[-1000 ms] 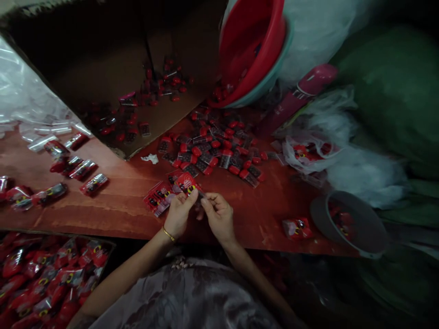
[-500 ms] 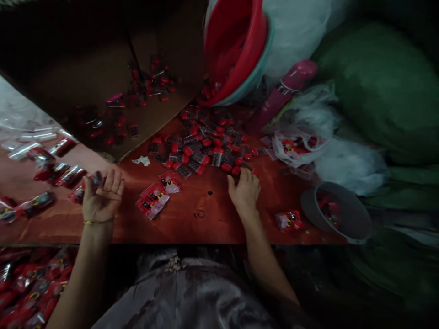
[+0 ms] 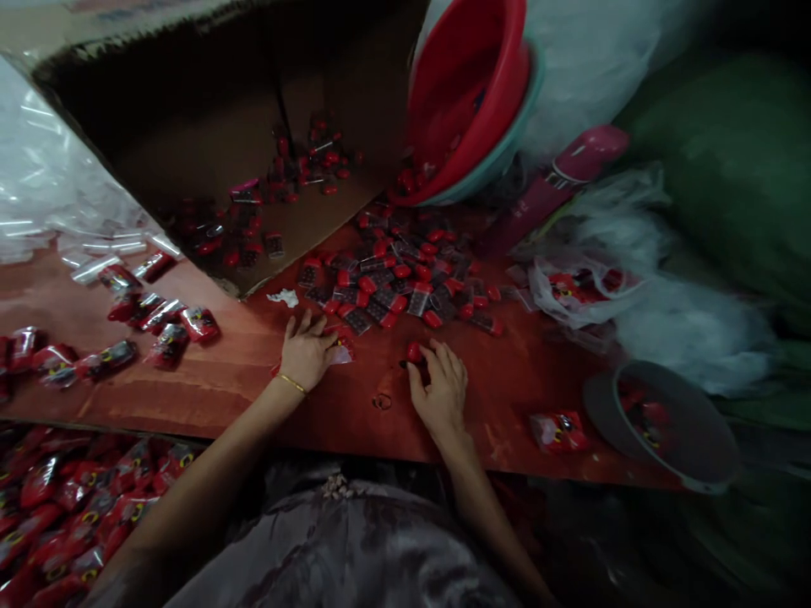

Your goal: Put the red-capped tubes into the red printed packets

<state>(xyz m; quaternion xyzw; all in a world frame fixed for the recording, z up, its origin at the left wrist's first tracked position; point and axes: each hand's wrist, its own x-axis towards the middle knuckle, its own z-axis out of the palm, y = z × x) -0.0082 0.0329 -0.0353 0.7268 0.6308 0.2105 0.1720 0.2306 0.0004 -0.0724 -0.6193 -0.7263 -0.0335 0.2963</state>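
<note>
My right hand (image 3: 440, 384) pinches a small red-capped piece (image 3: 415, 351) between thumb and fingers, above the red tabletop; its dark end points left. Fingers stretched and slightly spread, my left hand (image 3: 307, 353) lies over flat red printed packets (image 3: 343, 348), which it partly covers. Whether its fingertips grip one of them is hidden. Beyond both hands spreads a loose pile of small clear containers with red caps and dark dotted bodies (image 3: 386, 291). A crumpled white scrap (image 3: 283, 297) is just past the left fingertips.
A cardboard box (image 3: 304, 224) lies on its side at back left, with red-capped pieces inside. Behind the pile lean red and teal basins (image 3: 469, 93) and a pink bottle (image 3: 551, 194). Wrapped packets (image 3: 168, 344) lie left. A grey bowl (image 3: 677, 422) stands right, near one packet (image 3: 558, 431).
My left hand has come right from the wrapped packets onto the flat printed ones; another wrapped packet lies at left. My right hand has drawn back from the pile with a red-capped piece.
</note>
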